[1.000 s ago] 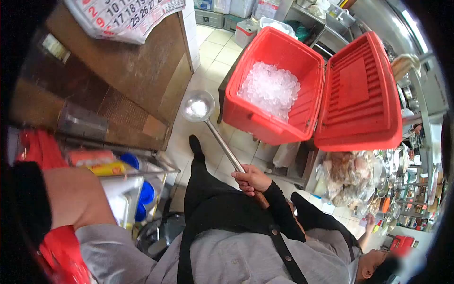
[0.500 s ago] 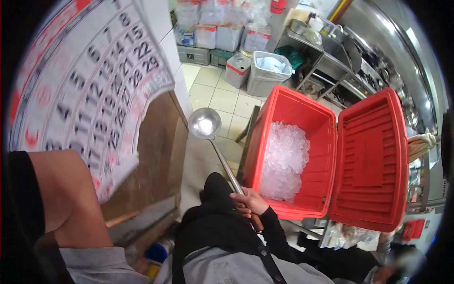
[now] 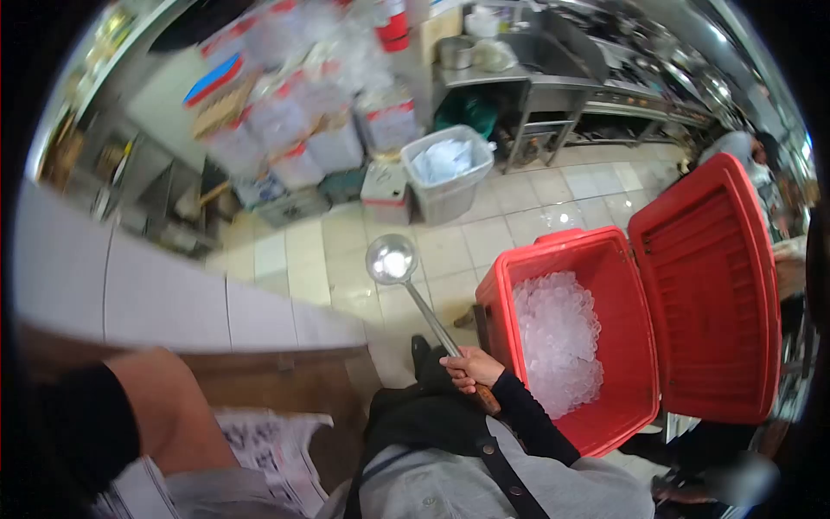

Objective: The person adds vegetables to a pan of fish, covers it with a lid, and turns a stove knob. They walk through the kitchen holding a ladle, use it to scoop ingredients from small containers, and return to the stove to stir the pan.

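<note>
My right hand is closed around the handle of a metal ladle, near its wooden end. The ladle's round bowl points away from me over the tiled floor and reflects bright light. Right of the hand, a red cooler box stands with its lid raised, holding a heap of clear ice. On the left my bent arm shows with a black sleeve, but my left hand is out of view.
A grey bin with pale blue contents stands ahead beside a square tin. Stacked boxes are behind them. A steel sink counter is at the back. Another person is at the far right. A tiled ledge runs left.
The view has swung left, showing more boxes and floor. The large calendar sheet has dropped to the lower left. My right hand still holds the ladle.
</note>
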Action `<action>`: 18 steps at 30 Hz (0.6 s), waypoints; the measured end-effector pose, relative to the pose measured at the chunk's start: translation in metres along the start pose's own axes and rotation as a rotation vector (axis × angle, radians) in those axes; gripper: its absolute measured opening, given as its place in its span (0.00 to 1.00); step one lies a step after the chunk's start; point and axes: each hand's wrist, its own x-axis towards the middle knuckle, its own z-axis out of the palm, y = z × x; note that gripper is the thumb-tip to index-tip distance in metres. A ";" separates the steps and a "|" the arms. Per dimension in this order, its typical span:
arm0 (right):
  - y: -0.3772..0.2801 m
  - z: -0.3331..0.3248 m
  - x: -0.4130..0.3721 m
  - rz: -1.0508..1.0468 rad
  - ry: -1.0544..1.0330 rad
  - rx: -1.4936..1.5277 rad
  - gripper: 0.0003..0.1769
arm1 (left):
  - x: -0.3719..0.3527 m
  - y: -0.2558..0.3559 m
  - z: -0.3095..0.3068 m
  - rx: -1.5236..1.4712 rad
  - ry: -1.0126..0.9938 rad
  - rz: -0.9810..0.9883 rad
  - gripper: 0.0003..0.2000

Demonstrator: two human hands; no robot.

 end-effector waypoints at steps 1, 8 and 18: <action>-0.020 0.001 0.011 -0.015 0.005 0.018 0.13 | -0.007 -0.029 -0.008 -0.003 0.052 -0.001 0.20; -0.163 -0.021 0.091 -0.171 0.094 0.134 0.13 | -0.116 -0.236 0.021 -0.393 0.705 -0.412 0.20; -0.341 -0.069 0.121 -0.466 0.268 0.331 0.17 | -0.355 -0.374 0.399 -1.186 -0.055 -1.734 0.16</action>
